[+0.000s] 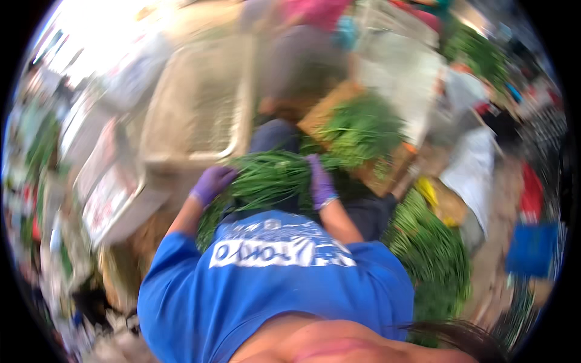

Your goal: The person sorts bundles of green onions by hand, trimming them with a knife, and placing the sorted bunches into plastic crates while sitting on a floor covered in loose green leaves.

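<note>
A thick bunch of long, thin green stalks (272,179), like chives or spring onions, lies across my lap. My left hand (215,183), in a purple glove, closes on its left end. At the right end my right hand (322,184), gloved in purple too, grips the stalks with its thumb side up. The picture is smeared by motion, so single fingers are hard to make out. More green stalks (209,225) hang down beside my left forearm.
A large pale plastic crate (241,115) stands ahead to the left. Ahead to the right, cut greens (360,130) lie on a brown cardboard piece (327,109). A big heap of green stalks (426,248) sits at my right. White sacks (109,187) are on the left.
</note>
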Tool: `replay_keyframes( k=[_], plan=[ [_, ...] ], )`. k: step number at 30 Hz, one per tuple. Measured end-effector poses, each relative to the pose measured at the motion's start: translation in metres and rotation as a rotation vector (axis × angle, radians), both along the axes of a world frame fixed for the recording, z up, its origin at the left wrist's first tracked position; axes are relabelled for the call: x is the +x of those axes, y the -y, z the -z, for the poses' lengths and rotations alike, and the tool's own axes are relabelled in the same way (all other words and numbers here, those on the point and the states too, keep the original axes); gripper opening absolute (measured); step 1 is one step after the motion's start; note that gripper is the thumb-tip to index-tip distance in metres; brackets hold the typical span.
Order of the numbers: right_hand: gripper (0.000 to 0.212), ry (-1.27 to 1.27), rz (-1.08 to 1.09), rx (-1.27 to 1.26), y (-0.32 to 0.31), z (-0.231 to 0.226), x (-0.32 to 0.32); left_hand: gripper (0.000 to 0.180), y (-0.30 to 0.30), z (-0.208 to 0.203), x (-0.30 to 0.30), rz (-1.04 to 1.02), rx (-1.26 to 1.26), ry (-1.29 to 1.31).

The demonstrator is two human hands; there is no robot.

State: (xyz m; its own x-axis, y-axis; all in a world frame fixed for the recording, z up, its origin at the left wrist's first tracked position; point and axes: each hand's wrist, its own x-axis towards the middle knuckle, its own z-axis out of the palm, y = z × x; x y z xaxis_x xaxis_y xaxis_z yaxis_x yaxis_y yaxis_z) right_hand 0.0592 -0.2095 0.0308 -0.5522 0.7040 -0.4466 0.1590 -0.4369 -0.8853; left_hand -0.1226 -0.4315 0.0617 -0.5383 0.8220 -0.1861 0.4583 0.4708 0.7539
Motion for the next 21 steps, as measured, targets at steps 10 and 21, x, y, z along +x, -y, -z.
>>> replay_keyframes(
  k=[10,21],
  plan=[
    [0.032,-0.354,-0.057,-0.178,-0.038,0.027,0.008,0.085,-0.061,-0.201,0.003,-0.112,1.077,-0.33],
    [0.039,-0.177,-0.371,-0.075,0.008,-0.078,-0.039,0.087,-0.082,-0.343,-0.039,0.654,1.006,-1.2]
  ],
)
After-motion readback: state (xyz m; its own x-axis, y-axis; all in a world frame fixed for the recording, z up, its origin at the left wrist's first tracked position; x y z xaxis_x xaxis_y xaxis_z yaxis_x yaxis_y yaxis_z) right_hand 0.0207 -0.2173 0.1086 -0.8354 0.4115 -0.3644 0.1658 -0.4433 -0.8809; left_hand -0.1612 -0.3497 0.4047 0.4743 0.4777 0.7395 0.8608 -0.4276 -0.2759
